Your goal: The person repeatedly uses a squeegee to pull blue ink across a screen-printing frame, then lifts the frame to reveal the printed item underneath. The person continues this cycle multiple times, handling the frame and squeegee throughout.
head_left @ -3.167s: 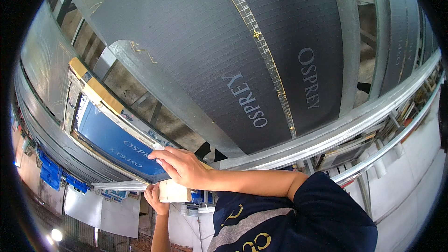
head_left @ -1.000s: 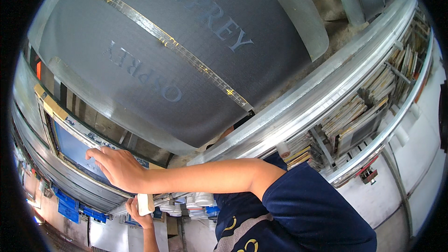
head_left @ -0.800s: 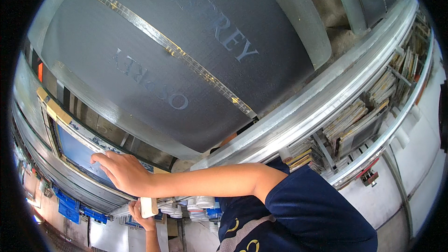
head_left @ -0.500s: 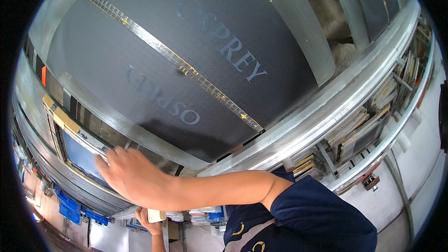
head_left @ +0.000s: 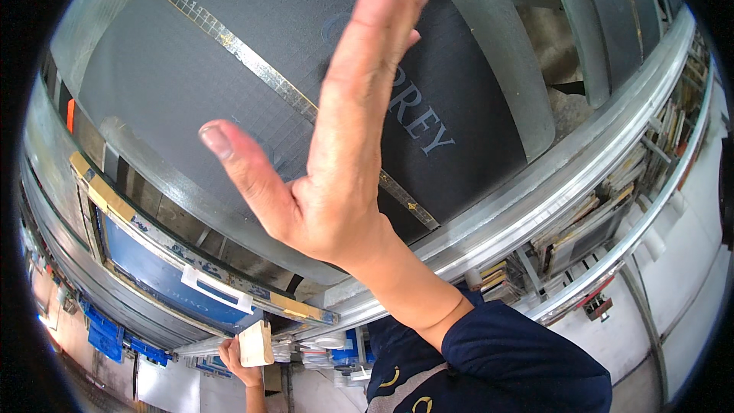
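My right hand point(head_left: 344, 138) is raised over a dark panel point(head_left: 482, 99), fingers stretched out together and thumb apart, holding nothing. The panel lies on a grey board with a metallic strip point(head_left: 264, 73) running across it, and pale lettering shows on its surface; my hand hides part of both. At the lower left, my left hand point(head_left: 233, 353) grips a pale wooden block point(head_left: 256, 344), whose lower part I cannot make out. Just beyond it stands a printing screen point(head_left: 149, 264) with blue mesh and a taped, worn frame. A white loop-shaped handle point(head_left: 218, 291) lies across that frame.
A long metal rail point(head_left: 566, 160) runs along the near side of the boards. Under it, a rack holds several stacked frames point(head_left: 589, 218). Another dark board point(head_left: 612, 15) sits at the upper right. Blue crates point(head_left: 103, 336) stand at the far lower left.
My right hand has lifted off the printing screen's frame and swung up and right over the dark panel, fingers straightening. The white handle and more of the wooden block now show.
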{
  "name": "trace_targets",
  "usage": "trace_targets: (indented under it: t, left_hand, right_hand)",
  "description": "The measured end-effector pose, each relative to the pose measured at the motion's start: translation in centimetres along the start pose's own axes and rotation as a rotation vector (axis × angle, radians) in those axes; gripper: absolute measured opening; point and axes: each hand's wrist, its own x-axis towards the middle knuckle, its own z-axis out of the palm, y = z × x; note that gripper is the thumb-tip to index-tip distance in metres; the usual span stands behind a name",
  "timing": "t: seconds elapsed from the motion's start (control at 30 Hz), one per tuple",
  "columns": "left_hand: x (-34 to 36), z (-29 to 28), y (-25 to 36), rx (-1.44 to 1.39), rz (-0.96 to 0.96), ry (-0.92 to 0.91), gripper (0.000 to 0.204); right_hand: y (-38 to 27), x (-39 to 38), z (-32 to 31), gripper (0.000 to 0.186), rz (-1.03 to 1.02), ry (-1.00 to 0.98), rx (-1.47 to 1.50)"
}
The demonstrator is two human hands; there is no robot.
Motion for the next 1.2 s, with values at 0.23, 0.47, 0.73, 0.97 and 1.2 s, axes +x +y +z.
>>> trace_targets:
  t: [0.23,0.47,0.73,0.97,1.2]
  left_hand:
    - [0.5,0.1,-0.2,-0.004,0.01,-0.016,0.041]
    - [-0.4,0.3,-1.4,-0.016,0.034,0.02,0.042]
    - [-0.4,1.6,-1.5,0.012,0.106,0.131,0.038]
    - [1.3,-2.5,0.6,-0.138,0.172,-0.056,0.056]
    - [4.3,-4.0,-2.3,-0.285,0.158,-0.19,0.035]
  right_hand:
    - [0.2,0.7,-1.0,0.082,-0.001,0.031,-0.034]
    - [-4.5,-0.4,1.5,0.074,0.031,-0.058,0.18]
    - [-11.6,-11.3,8.1,0.031,0.305,-0.88,0.166]
    - [-12.9,-12.5,9.6,0.029,0.217,-0.769,0.02]
    - [-14.9,-15.3,12.1,0.031,0.492,-0.534,0.058]
